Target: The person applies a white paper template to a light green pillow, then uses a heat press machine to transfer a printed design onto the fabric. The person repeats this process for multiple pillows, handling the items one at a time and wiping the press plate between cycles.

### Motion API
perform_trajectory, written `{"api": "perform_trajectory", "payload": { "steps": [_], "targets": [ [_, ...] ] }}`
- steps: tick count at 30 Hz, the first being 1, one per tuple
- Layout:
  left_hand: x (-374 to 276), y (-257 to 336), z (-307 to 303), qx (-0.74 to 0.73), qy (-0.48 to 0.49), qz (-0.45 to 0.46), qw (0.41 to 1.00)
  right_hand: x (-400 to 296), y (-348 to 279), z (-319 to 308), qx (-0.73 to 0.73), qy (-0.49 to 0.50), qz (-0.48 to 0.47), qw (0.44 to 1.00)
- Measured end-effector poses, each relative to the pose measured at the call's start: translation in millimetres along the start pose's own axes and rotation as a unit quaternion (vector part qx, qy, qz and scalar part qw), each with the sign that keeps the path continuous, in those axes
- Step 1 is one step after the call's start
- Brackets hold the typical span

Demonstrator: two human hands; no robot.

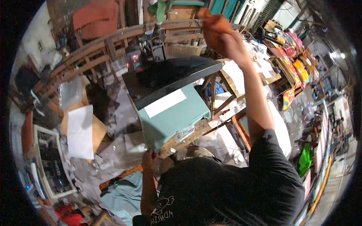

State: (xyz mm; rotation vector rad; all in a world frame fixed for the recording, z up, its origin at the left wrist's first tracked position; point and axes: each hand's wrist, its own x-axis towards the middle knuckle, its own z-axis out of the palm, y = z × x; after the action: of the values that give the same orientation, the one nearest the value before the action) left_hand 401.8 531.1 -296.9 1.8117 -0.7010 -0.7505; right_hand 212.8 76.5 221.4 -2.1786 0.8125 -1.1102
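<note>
My right hand (230, 46), raised at the upper right and blurred, is closed around what looks like an orange-brown cloth (216, 25). My left hand (150, 158) is low at the near left corner of a teal fabric piece (175, 118), close to or touching its edge; its fingers are in shade and their grip is unclear. The teal fabric lies on a worn board (185, 137). A white rectangular strip (165, 103) rests on the fabric beside the front edge of a large black slab (172, 87), which covers the far part.
Wooden rails (96, 48) run behind the slab. At left are a white sheet (80, 131) on brown card and a white-framed panel (53, 161). More teal fabric (124, 192) hangs low at left. Colourful fabric piles (299, 67) and distant people are at right.
</note>
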Motion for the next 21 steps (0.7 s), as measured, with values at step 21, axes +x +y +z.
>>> {"api": "perform_trajectory", "payload": {
  "steps": [21],
  "targets": [
    [-14, 85, -34, -0.246, -0.132, -0.169, 0.945, -307, 312, 119, 0.206, 0.118, 0.579, 0.780]
  ]
}}
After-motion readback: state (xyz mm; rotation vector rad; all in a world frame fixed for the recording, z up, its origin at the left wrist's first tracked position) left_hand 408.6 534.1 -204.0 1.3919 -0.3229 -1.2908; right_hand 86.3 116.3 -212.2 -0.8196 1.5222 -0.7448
